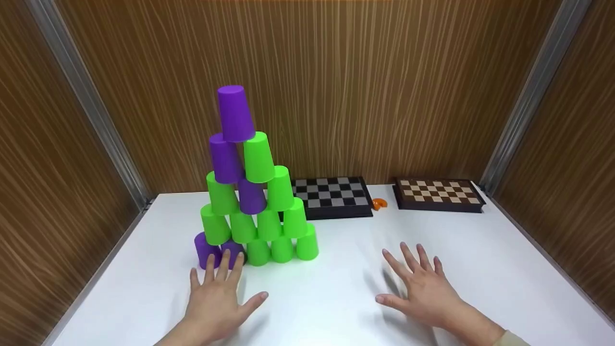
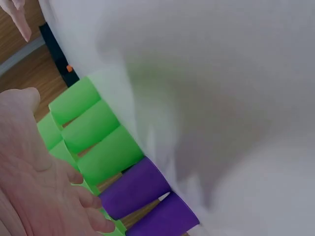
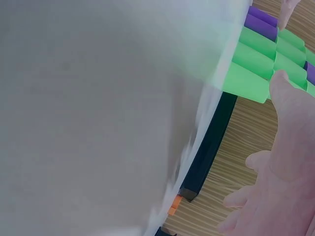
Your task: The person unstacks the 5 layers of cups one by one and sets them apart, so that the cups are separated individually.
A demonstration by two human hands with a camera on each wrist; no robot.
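A tower of cups [image 1: 252, 197] stands on the left part of the surface [image 1: 331, 298], every cup upside down, in rows of five, four, three, two and one. Both hands are wide, fingers spread, and hold nothing. The left hand [image 1: 216, 300] is nearest the tower, its fingertips overlapping the two purple cups [image 1: 206, 251] of the bottom row in the head view; whether they touch I cannot tell. The right hand [image 1: 425, 290] hangs well apart, to the right.

The main risk, I judge, lies with the left hand: a small forward nudge could push a bottom purple cup out from under the green row above, and that corner would probably drop, bringing the upper rows with it. The top purple cup [image 1: 235, 114] rests on just two others, so a knock to the surface might be enough to tip it. Falling cups could roll back against the grey-and-black chessboard [image 1: 334, 192] behind the tower, or reach the orange object [image 1: 380, 203] beside it. Light, hollow cups would likely scatter rather than settle
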